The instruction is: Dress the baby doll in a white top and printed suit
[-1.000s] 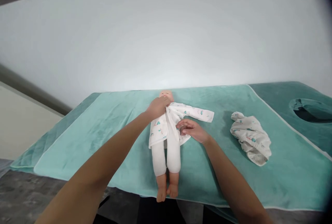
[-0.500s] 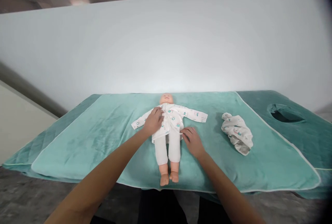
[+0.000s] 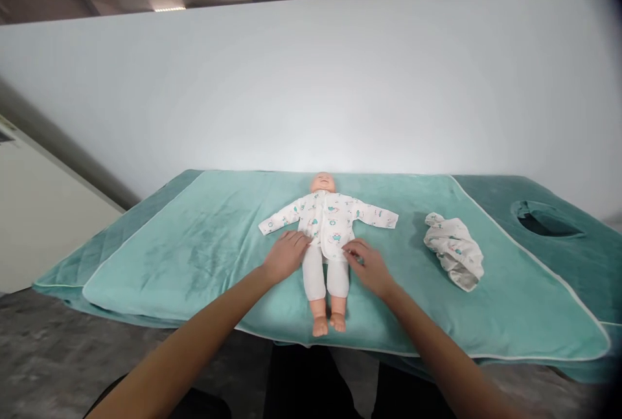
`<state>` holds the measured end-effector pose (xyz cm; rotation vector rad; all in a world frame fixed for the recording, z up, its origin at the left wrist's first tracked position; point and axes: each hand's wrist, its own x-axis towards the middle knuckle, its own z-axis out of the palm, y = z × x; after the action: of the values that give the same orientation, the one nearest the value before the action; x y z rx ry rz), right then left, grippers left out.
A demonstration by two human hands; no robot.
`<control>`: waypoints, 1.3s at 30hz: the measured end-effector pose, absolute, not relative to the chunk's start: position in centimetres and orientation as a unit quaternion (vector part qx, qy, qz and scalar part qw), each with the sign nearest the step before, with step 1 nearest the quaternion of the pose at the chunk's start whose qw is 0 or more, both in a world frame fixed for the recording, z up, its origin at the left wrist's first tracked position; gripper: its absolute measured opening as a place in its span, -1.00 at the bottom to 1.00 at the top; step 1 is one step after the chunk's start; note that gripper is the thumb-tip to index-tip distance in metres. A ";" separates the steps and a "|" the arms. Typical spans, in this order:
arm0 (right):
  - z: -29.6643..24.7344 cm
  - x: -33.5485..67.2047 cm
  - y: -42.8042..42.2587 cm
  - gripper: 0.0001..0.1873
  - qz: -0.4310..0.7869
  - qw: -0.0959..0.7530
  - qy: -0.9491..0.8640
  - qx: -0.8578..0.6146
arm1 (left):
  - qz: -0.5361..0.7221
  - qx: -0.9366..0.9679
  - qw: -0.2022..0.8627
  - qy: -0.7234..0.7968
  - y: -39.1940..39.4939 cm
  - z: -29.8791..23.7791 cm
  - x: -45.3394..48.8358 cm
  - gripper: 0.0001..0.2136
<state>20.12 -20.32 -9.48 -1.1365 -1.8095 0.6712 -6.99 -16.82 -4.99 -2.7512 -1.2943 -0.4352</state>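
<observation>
A baby doll [image 3: 327,237] lies on its back on a teal towel [image 3: 204,257], head toward the wall. It wears a white printed shirt [image 3: 329,219] with both sleeves spread out, and white leggings. My left hand [image 3: 286,254] rests at the shirt's lower left hem beside the doll's hip, fingers loosely curled on the cloth. At the lower right hem, my right hand [image 3: 368,266] pinches the shirt's edge.
A crumpled white printed garment [image 3: 455,250] lies on the towel to the right of the doll. Further right the darker teal table [image 3: 583,257] has an oval face hole [image 3: 547,219]. A white wall stands behind; the table's front edge is near my body.
My left hand has slid from the doll's neck down over the chest to the lower hem. The shirt, open a second ago, now lies closed over the doll with both sleeves out.
</observation>
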 end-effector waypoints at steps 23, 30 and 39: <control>-10.5 27.9 -9.8 -0.84 0.674 0.584 -0.151 -0.425 | -0.208 -0.678 0.024 -0.704 -9.4 -10.5 -13.1 -0.67; -11.3 27.5 -5.4 -0.88 0.598 0.632 -0.180 -0.459 | -0.193 -0.647 0.049 -0.736 -6.0 -10.0 -13.0 -0.65; -12.1 27.7 -5.5 -0.82 0.573 0.650 -0.220 -0.448 | -0.248 -0.596 0.076 -0.760 -5.7 -10.5 -13.3 -0.68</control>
<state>27.70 -5.53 -12.10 -1.0168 -0.4989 1.3013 -13.25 -5.72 -10.48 -1.7862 -2.2785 -0.7429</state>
